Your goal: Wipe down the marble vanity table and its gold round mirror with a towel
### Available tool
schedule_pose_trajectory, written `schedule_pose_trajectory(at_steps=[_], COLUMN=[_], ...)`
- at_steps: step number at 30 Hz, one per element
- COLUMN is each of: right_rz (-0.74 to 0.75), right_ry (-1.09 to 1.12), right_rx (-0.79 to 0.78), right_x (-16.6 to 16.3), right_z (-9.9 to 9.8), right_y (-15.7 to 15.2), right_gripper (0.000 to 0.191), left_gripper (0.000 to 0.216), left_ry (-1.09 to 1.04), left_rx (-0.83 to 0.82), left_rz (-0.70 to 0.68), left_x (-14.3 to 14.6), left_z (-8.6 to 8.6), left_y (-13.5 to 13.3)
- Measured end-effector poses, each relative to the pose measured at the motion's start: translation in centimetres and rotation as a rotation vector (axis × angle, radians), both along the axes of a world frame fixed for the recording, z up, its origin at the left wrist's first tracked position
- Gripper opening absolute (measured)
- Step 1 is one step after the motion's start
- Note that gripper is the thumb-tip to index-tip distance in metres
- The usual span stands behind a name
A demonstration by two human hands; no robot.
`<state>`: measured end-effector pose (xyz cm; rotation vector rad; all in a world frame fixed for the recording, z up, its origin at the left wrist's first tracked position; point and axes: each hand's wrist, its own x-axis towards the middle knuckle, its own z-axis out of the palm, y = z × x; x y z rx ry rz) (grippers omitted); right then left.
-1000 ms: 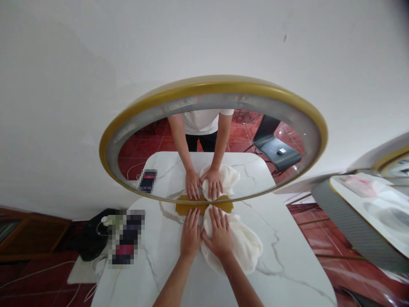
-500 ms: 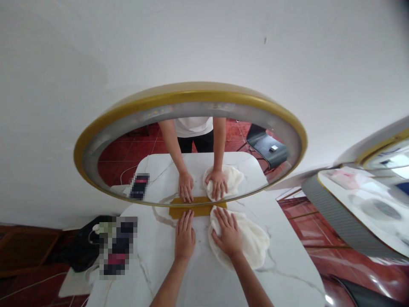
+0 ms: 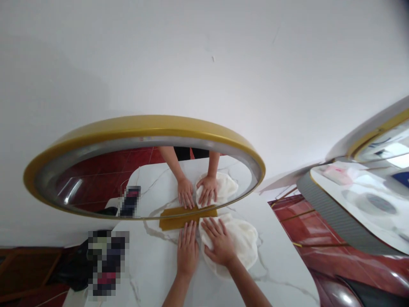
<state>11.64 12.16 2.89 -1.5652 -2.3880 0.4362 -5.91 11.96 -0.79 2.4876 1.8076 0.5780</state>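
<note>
My left hand (image 3: 188, 255) lies flat on the white marble-patterned table (image 3: 153, 260), palm down. Its fingertips reach the gold strip (image 3: 179, 221) at the foot of the mirror, and nothing shows in it. Beside it, my right hand (image 3: 220, 244) presses flat on a crumpled white cloth (image 3: 244, 245) with the fingers stretched out. The cloth spreads out to the right from under the palm and touches the gold strip's right end. Both hands and the cloth are reflected in the gold-framed oval mirror (image 3: 153, 128).
A pixelated dark item (image 3: 110, 264) is at the table's left edge, with a black bag (image 3: 72, 266) beyond it. To the right stands a second white table (image 3: 361, 204) with a pink-and-white packet (image 3: 338, 174) on it. A dark chair (image 3: 367, 292) is at lower right.
The view has shifted, so the mirror sits lower and further left. My left hand has slid slightly right along the gold strip, closer to the cloth. My right hand stays on the cloth.
</note>
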Motion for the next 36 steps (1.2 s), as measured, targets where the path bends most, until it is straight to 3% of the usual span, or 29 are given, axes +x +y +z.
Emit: schedule_pose_trajectory(at_steps=[4, 9, 14, 23, 30, 36], right_rz=[0.007, -0.009, -0.037, 0.169, -0.078, 0.103], right_ry=[-0.001, -0.006, -0.016, -0.003, -0.028, -0.016], right_rx=[0.026, -0.002, -0.04, -0.005, -0.008, 0.037], right_x=[2.1, 4.4, 4.6, 4.8, 5.4, 4.2], right_z=[-0.1, -0.5, -0.8, -0.4, -1.5, -0.8], right_y=[1.0, 3.2, 3.9, 2.4, 4.7, 2.2], right_gripper=[0.08, 0.078, 0.075, 0.082, 0.065, 0.075], left_gripper=[0.062, 0.062, 0.062, 0.062, 0.063, 0.062], left_ry=[-0.102, -0.121, -0.102, -0.076, -0.071, -0.07], left_rx=[-0.025, -0.082, -0.082, -0.09, -0.11, -0.13], left_rz=[0.127, 0.147, 0.164, 0.154, 0.172, 0.16], left_x=[2.2, 2.4, 2.2, 2.0, 2.0, 2.0], left_z=[-0.3, -0.4, -0.8, -1.0, -1.2, -0.8], left_y=[-0.3, -0.3, -0.2, -0.2, -0.2, -0.2])
